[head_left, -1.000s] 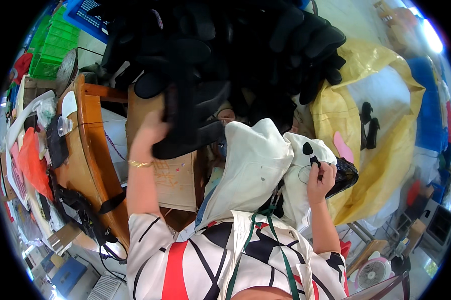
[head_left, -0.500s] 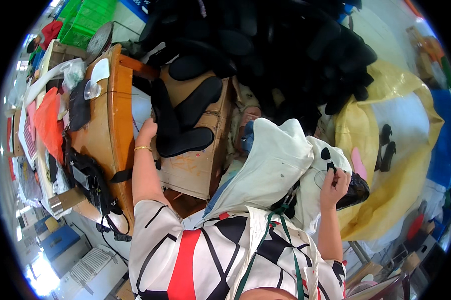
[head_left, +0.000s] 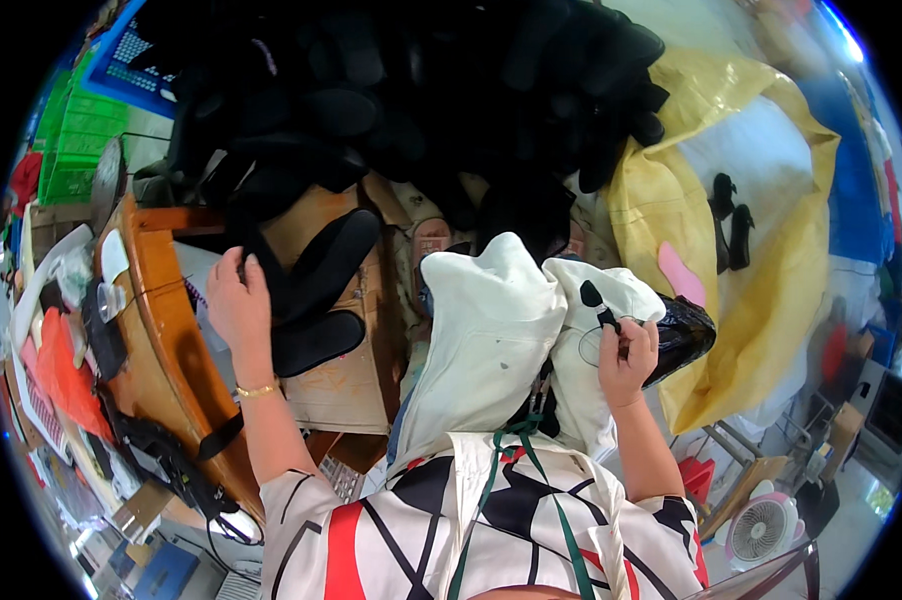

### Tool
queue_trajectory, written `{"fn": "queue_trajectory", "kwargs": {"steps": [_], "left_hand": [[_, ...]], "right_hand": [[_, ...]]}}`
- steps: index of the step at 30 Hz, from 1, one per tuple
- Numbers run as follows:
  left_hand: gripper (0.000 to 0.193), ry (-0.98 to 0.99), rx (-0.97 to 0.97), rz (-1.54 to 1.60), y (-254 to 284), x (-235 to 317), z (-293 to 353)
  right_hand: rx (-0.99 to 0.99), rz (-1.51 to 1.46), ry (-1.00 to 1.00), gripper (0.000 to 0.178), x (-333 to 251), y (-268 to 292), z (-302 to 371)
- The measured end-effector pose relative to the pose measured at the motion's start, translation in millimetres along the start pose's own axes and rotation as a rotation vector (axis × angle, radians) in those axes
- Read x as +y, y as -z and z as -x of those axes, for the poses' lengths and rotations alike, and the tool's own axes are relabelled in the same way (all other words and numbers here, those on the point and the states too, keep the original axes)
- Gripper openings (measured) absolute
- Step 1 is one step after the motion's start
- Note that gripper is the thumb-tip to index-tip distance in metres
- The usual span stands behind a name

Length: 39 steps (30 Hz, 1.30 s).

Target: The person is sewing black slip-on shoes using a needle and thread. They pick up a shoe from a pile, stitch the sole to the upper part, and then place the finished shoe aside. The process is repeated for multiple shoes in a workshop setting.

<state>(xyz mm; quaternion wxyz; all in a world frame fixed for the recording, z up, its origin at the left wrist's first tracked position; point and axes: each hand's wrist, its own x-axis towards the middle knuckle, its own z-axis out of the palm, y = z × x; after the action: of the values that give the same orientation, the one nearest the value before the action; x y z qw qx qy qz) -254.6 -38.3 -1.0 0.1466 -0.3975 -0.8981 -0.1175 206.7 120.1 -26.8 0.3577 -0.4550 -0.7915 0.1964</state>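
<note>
My left hand is beside a pile of black shoe soles on a cardboard box. Its fingers are raised and a little apart, and nothing shows in them. The nearest dark soles are a long one and another below it. Over my lap, my right hand is closed on a small black pointed piece with a pale band. A thin loop like thread or wire hangs beside those fingers. White cloth covers my legs, and a pink sole-shaped piece lies to the right.
A large black heap fills the far side. Right of me, a yellow sack carries two small black pieces. A black plastic bag sits near my right hand. To the left stands a wooden table with an orange-red bag.
The view has turned, shifting the scene leftward. My left hand has moved up along the black soles, its fingers now more visible. My right hand still holds the small black piece.
</note>
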Motion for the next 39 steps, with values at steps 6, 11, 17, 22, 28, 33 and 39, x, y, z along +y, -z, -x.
{"fn": "queue_trajectory", "kwargs": {"steps": [6, 11, 17, 22, 28, 33, 39], "left_hand": [[0.019, -0.072, -0.727, 0.796, -83.2, 159.6, 9.3], [0.034, -0.164, -1.141, 0.706, -249.2, 202.3, 34.8], [0.074, -0.139, -1.228, 0.430, -350.1, 247.9, 44.2], [0.081, -0.313, -1.380, 0.228, -380.6, 250.0, 52.6], [0.079, -0.194, -1.414, 0.566, -350.8, 221.3, 32.3], [0.065, -0.874, -1.311, 0.061, -269.4, 220.8, 27.0], [0.026, -1.284, -0.892, -0.196, -330.1, 225.3, 80.9]], "right_hand": [[-0.017, 0.012, 0.033, 0.024, 5.4, 4.7, -3.7], [-0.072, 0.061, -0.010, 0.025, 15.9, 17.2, 4.5], [-0.074, 0.113, -0.051, 0.029, 21.8, 22.5, 7.5], [-0.082, 0.082, -0.049, 0.030, 15.3, 17.0, -1.2], [-0.063, 0.075, -0.052, 0.029, 18.5, 17.0, 3.6], [-0.065, 0.036, -0.066, 0.029, 20.3, 17.1, 6.8], [-0.068, 0.030, -0.039, 0.030, 15.5, 15.0, -0.2]]}}
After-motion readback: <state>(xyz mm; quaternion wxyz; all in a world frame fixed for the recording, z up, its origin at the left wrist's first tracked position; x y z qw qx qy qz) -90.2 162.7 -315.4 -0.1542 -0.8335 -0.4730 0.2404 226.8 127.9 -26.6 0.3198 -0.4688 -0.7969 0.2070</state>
